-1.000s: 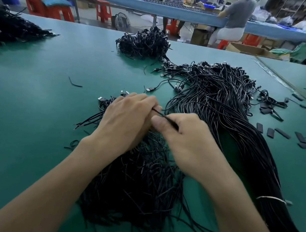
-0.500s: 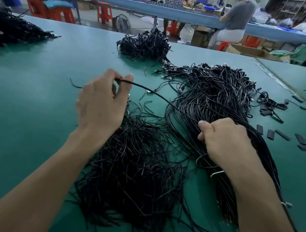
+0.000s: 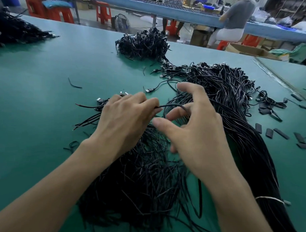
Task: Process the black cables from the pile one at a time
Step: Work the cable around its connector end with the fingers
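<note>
Head view: I count two bare hands at centre frame, low over the table.
Left hand: fingers curled, tips pinching one cable near its end.
Right hand: fingers spread and loosely bent, thumb well apart from them; I see nothing gripped.
Cable: one short arc at centre, running from the left fingertips to the right forefinger; I can't tell whether it touches that finger.
Piles: four. Bundle at 3 o'clock, loose heap at 6 under both wrists, tangle at 12, far pile at 10.
Sleeve pieces: scattered at 3, beyond the bundle; I can't count them surely.
Offcut: one, alone at 10.
Table: flat green mat.
Room: one seated person at a blue bench at 1; one fan and red stools on the floor at 12.
</note>
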`<state>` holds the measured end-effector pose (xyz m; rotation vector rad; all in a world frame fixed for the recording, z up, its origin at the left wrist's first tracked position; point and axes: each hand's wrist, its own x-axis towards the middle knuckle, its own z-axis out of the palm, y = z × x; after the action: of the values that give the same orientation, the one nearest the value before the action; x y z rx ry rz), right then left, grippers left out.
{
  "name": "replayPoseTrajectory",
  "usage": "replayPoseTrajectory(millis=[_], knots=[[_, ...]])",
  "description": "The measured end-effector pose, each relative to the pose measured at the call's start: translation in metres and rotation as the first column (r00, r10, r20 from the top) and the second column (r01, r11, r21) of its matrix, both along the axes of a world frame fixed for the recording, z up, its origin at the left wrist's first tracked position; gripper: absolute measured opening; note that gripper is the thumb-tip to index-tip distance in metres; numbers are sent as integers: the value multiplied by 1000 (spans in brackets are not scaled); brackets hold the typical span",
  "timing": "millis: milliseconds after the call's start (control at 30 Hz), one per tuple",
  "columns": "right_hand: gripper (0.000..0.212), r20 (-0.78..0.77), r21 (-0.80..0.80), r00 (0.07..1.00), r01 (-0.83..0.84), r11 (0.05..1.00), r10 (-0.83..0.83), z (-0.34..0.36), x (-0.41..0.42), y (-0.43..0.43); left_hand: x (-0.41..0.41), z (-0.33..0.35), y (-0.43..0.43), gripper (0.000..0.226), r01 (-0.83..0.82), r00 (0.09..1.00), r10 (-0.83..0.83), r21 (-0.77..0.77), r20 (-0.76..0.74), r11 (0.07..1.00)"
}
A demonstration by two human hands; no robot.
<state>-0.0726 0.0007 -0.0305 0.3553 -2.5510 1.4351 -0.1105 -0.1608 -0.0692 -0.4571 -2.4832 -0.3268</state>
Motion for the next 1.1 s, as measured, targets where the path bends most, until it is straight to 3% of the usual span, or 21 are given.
replayPoseTrajectory(millis=[67,167,267,333,467,600,667,733,767,833,867,967,1100], knots=[[19,-91,9,995,-27,1000,28,2,-1,-1,0,-1,0,46,11,1000,-11,20,1,1000],[21,-128,97,991,47,994,-35,2,-3,2,-1,-1,-3,45,21,999,-29,191,39,981],[16,-50,158,992,126,979,-120,-1,-6,12,-5,1,-4,30,83,990,-131,549,50,832],[23,-45,165,989,149,975,-144,-1,-8,16,-4,5,-2,19,125,990,-134,645,-34,754],[32,-84,172,975,216,961,-204,-1,-12,20,4,18,5,10,276,958,-146,663,-245,696],[26,-142,122,947,305,945,-287,0,-16,28,7,22,1,19,256,935,-54,561,-351,787],[25,-180,80,928,345,935,-327,1,-17,30,8,22,1,33,127,966,16,528,-257,840],[23,-224,57,905,382,922,-361,0,-19,32,7,20,1,51,-8,1000,15,476,-10,879],[21,-243,46,895,395,917,-374,-1,-20,33,6,19,2,59,-22,985,-60,472,159,882],[19,-251,26,886,409,912,-390,-3,-22,35,7,20,1,67,31,827,-320,529,463,848],[19,-237,32,888,413,910,-394,-5,-23,37,9,22,2,67,77,724,-432,559,538,826],[17,-146,122,919,385,915,-367,-13,-25,38,15,32,5,61,171,520,-702,745,487,644],[20,16,192,980,194,962,-201,-18,-23,26,18,48,4,54,36,366,-916,981,165,191]])
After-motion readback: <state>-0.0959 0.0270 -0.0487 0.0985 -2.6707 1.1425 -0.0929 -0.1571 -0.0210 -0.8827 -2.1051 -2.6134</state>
